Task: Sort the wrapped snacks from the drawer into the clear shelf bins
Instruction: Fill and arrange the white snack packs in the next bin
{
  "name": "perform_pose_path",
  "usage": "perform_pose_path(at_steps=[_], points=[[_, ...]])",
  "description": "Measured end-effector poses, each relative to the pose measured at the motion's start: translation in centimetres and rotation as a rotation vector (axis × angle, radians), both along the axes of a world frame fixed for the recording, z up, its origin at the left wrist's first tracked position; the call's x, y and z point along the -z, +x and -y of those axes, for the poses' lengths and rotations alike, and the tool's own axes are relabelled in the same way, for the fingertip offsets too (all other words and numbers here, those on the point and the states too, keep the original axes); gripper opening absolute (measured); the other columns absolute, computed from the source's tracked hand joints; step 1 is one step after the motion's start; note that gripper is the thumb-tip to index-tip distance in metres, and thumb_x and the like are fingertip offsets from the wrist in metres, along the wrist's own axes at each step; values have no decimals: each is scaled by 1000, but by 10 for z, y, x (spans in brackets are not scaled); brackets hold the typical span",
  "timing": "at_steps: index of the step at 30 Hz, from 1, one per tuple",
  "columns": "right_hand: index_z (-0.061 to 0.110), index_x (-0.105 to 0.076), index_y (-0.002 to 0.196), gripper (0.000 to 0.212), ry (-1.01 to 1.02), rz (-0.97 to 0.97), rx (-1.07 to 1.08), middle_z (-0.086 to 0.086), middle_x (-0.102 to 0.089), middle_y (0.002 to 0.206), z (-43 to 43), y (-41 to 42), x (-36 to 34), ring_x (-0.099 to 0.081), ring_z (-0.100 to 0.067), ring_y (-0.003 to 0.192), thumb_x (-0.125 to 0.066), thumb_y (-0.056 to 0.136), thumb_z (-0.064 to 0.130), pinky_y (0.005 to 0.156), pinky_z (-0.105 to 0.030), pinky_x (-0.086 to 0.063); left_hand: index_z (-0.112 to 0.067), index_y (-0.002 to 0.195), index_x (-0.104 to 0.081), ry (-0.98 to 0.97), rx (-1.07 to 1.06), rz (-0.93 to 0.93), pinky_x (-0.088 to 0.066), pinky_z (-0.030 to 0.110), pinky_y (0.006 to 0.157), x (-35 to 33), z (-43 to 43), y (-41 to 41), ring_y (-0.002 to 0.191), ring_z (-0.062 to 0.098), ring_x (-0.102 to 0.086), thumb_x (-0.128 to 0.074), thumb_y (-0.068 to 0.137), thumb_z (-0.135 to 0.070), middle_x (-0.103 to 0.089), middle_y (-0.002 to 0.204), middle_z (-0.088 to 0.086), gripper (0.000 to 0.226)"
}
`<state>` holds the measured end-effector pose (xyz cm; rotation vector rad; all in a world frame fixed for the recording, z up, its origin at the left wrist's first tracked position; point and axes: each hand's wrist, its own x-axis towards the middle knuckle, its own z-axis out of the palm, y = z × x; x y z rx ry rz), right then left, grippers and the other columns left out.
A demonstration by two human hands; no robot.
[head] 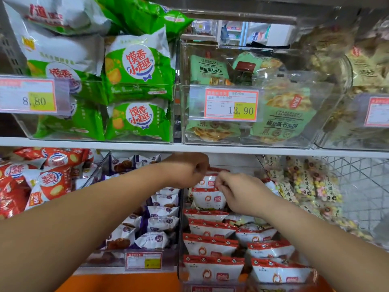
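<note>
Both arms reach into a clear bin [181, 245] on the lower shelf, filled with several white snack packets with red top bands [212, 245]. My left hand [189, 168] is at the bin's back, fingers closed on the top edge of a rear white-and-red packet [207, 180]. My right hand [237, 192] pinches the top of the packet just in front [208, 200], standing upright. The fingertips of both hands are partly hidden behind the wrappers.
A bin of white-and-purple packets [162, 220] sits left of it, red packets [48, 182] further left, small pastel snack bags [311, 186] and a wire basket [362, 186] to the right. Upper shelf bins hold green packets [139, 81] and pale green cracker packs [284, 121].
</note>
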<state>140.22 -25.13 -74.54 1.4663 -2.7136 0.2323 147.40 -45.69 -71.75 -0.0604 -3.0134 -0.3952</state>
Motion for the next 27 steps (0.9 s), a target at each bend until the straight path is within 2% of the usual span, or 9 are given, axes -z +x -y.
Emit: perform_pose_path(at_steps=[4, 6, 8, 10, 12, 16, 22, 24, 27], points=[[29, -56, 99, 7, -75, -32, -3, 6, -53, 107, 0, 1, 8, -52, -20, 103, -49, 100, 29, 73, -33, -44, -21, 85, -66, -84, 61, 177, -55, 37, 80, 10, 2, -10, 82, 13, -59, -58, 91, -16, -65, 88, -10, 10], [26, -60, 106, 11, -98, -30, -28, 4, -49, 123, 2, -1, 13, -46, -20, 118, -52, 99, 29, 84, -31, -41, -20, 79, -64, -97, 68, 223, -53, 38, 78, 14, 5, -14, 74, 14, -55, -60, 92, -14, -63, 80, -8, 14], [33, -59, 128, 29, -51, 103, -52, 9, -47, 144, 2, -6, 14, -44, -20, 133, -55, 100, 34, 103, -36, -45, -22, 81, -69, -48, 59, 243, -52, 29, 77, 10, 7, -15, 76, 8, -60, -61, 93, -15, -67, 81, -13, 16], [41, -53, 143, 43, 22, 239, -31, 14, -39, 158, 4, -9, 14, -42, -19, 143, -56, 101, 44, 112, -42, -42, -30, 94, -72, 47, 17, 212, -51, 26, 87, 1, 8, -15, 92, 6, -63, -62, 96, -25, -68, 96, -17, 12], [48, -53, 141, 41, 53, 206, -7, 12, -47, 154, 8, -13, 17, -47, -21, 139, -55, 100, 51, 108, -45, -46, -36, 99, -70, 138, -3, 200, -49, 25, 87, -4, 7, -8, 98, 6, -62, -61, 98, -39, -66, 103, -19, 9], [46, -67, 122, 33, 135, 68, 25, 11, -68, 116, 20, -6, 16, -61, -24, 115, -53, 97, 61, 92, -38, -47, -25, 90, -77, 174, 52, 247, -44, 11, 63, 6, -1, 10, 71, -11, -61, -74, 91, -28, -74, 93, -15, 5], [50, -53, 139, 48, 275, 20, 114, 2, -64, 134, 35, 11, 1, -54, -25, 130, -55, 93, 67, 114, -45, -29, -13, 83, -78, 13, -90, 249, -50, 21, 62, 16, -17, 15, 78, 18, -67, -64, 86, -13, -75, 84, 3, 15], [45, -48, 146, 58, 150, 70, 148, 4, -63, 138, 25, 16, -15, -55, -25, 130, -58, 93, 66, 109, -39, -39, -14, 83, -77, -20, -83, 227, -48, 23, 62, 11, -19, 17, 80, 21, -66, -63, 87, -17, -74, 85, 4, 14], [39, -60, 136, 39, -20, 21, 195, 9, -65, 136, -9, 10, -37, -60, -22, 124, -54, 98, 45, 100, -38, -52, -25, 101, -76, 12, 50, 55, -52, 29, 83, 4, -31, 29, 101, 15, -65, -69, 90, -38, -73, 109, -8, 19]])
